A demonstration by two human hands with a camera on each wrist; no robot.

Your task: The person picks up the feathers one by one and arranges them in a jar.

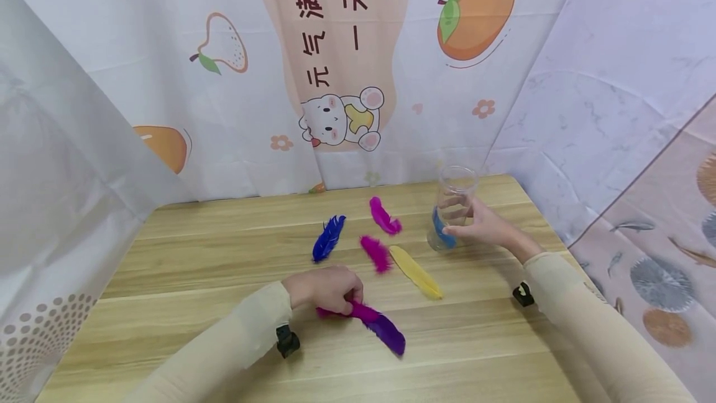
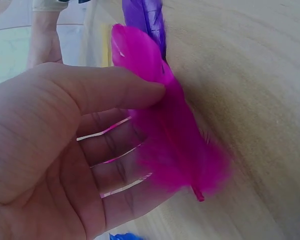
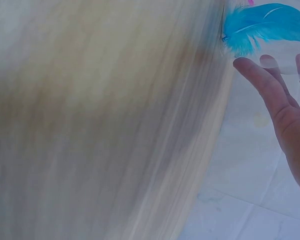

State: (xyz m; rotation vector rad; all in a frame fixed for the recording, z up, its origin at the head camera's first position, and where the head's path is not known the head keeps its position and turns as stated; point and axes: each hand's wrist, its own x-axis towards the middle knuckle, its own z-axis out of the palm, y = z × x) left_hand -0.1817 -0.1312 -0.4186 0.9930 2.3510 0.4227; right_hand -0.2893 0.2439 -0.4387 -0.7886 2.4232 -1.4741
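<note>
My left hand (image 1: 330,289) pinches a magenta feather (image 2: 167,120) between thumb and fingers, low over the table. Just past its tip is a purple feather (image 1: 387,333); whether the two touch is unclear. At the right, my right hand (image 1: 475,222) holds a tall clear plastic cup (image 1: 457,188) that stands upright, thumb on the near side and fingers around the back. Inside the cup leans a light blue feather (image 1: 444,229), which also shows in the right wrist view as a bright turquoise feather (image 3: 270,22).
Between the hands lie a yellow feather (image 1: 416,272), a short magenta feather (image 1: 376,254) and a longer pink feather (image 1: 385,216). A dark blue feather (image 1: 328,238) lies left of them. Printed curtains (image 1: 235,111) stand behind the wooden table (image 1: 212,247) and along its sides.
</note>
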